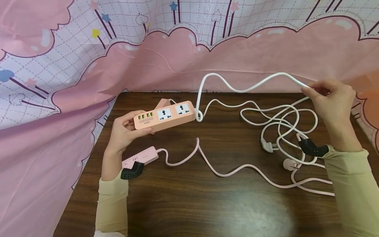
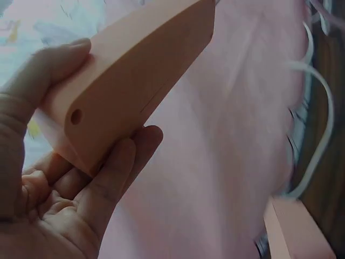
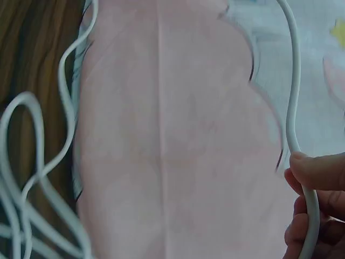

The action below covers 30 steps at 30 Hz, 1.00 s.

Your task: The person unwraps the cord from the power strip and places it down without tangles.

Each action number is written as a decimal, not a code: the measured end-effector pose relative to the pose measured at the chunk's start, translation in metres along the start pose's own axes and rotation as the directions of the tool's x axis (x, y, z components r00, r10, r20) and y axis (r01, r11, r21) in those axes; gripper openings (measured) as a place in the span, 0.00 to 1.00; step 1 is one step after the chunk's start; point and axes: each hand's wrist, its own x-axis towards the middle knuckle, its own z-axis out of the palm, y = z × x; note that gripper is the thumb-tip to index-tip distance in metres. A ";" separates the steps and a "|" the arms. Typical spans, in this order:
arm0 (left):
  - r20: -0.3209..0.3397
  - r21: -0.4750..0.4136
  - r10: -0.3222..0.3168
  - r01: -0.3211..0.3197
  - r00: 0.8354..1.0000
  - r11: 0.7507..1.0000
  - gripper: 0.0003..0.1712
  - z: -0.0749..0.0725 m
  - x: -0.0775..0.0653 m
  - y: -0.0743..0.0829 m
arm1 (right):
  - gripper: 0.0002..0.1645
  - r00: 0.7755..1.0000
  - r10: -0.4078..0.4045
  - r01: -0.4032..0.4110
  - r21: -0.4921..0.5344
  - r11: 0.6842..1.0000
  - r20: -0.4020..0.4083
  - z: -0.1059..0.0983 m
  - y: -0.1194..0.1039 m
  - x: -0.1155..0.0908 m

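My left hand (image 1: 126,128) grips one end of an orange power strip (image 1: 174,120), raised above the table with its sockets and green USB ports showing. In the left wrist view, the thumb lies on one side of the strip (image 2: 143,70) and the fingers on the other. A white cord (image 1: 241,91) leaves the strip's far end, makes a small loop there and rises in waves to my right hand (image 1: 333,98). The right hand pinches this cord between thumb and fingers; the right wrist view shows the cord (image 3: 294,81) running through the grip.
Behind the held strip lies another orange block (image 1: 162,102) with a thin white cord. A pink power strip (image 1: 151,154) lies at left, its pink cord (image 1: 228,174) running right. Tangled white cords (image 1: 284,125), a white plug (image 1: 267,145) and a pink plug (image 1: 290,164) lie at right.
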 end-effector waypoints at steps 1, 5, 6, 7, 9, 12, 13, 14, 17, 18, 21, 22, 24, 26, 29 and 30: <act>-0.012 0.019 -0.007 0.008 1.000 1.000 0.30 -0.006 -0.002 -0.005 | 0.19 1.000 0.019 -0.018 -0.012 1.000 0.008 -0.004 0.008 -0.001; -0.078 0.082 -0.034 0.040 0.996 0.996 0.27 -0.031 -0.012 -0.022 | 0.19 0.991 0.109 -0.101 -0.102 0.990 0.082 -0.018 0.038 -0.005; -0.092 0.088 -0.044 0.053 0.995 0.995 0.27 -0.038 -0.015 -0.025 | 0.21 0.985 0.134 -0.120 -0.123 0.985 0.111 -0.021 0.044 -0.006; -0.103 0.089 -0.055 0.064 0.993 0.994 0.26 -0.045 -0.019 -0.028 | 0.15 0.980 0.147 -0.127 -0.146 0.981 0.138 -0.024 0.049 -0.008; -0.126 0.094 -0.078 0.090 0.989 0.991 0.25 -0.058 -0.026 -0.034 | 0.08 0.970 0.152 -0.115 -0.192 0.975 0.191 -0.027 0.058 -0.011; -0.138 0.095 -0.106 0.120 0.985 0.988 0.25 -0.077 -0.036 -0.042 | 0.09 0.959 0.115 -0.058 -0.216 0.975 0.260 -0.027 0.067 -0.017; -0.135 0.097 -0.120 0.134 0.984 0.986 0.25 -0.082 -0.038 -0.045 | 0.14 0.955 0.097 -0.035 -0.221 0.975 0.279 -0.026 0.070 -0.020; -0.139 0.114 -0.137 0.154 0.981 0.982 0.25 -0.087 -0.041 -0.048 | 0.13 0.952 0.079 -0.016 -0.212 0.977 0.295 -0.024 0.072 -0.022; -0.134 0.159 -0.198 0.218 0.971 0.963 0.25 -0.095 -0.046 -0.056 | 0.11 0.934 0.047 0.026 -0.199 0.980 0.353 -0.021 0.076 -0.030; -0.136 0.172 -0.223 0.245 0.965 0.954 0.26 -0.097 -0.048 -0.059 | 0.11 0.928 0.047 0.029 -0.199 0.980 0.370 -0.020 0.076 -0.032; -0.146 0.208 -0.266 0.293 0.953 0.933 0.27 -0.100 -0.053 -0.068 | 0.09 0.908 0.050 0.040 -0.203 0.978 0.417 -0.016 0.076 -0.039; -0.146 0.208 -0.272 0.298 0.951 0.932 0.28 -0.102 -0.054 -0.071 | 0.09 0.902 0.054 0.040 -0.207 0.977 0.428 -0.015 0.075 -0.042; -0.142 0.209 -0.282 0.308 0.949 0.928 0.28 -0.107 -0.057 -0.078 | 0.08 0.895 0.073 0.026 -0.214 0.977 0.441 -0.013 0.073 -0.046; -0.126 0.205 -0.296 0.316 0.947 0.926 0.28 -0.112 -0.060 -0.083 | 0.08 0.889 0.083 0.014 -0.208 0.978 0.451 -0.012 0.072 -0.050; -0.107 0.235 -0.308 0.325 0.945 0.916 0.28 -0.119 -0.065 -0.089 | 0.07 0.890 0.068 0.029 -0.203 0.979 0.452 -0.010 0.070 -0.053; -0.106 0.246 -0.311 0.328 0.944 0.912 0.28 -0.120 -0.066 -0.090 | 0.07 0.891 0.049 0.045 -0.194 0.980 0.452 -0.009 0.069 -0.054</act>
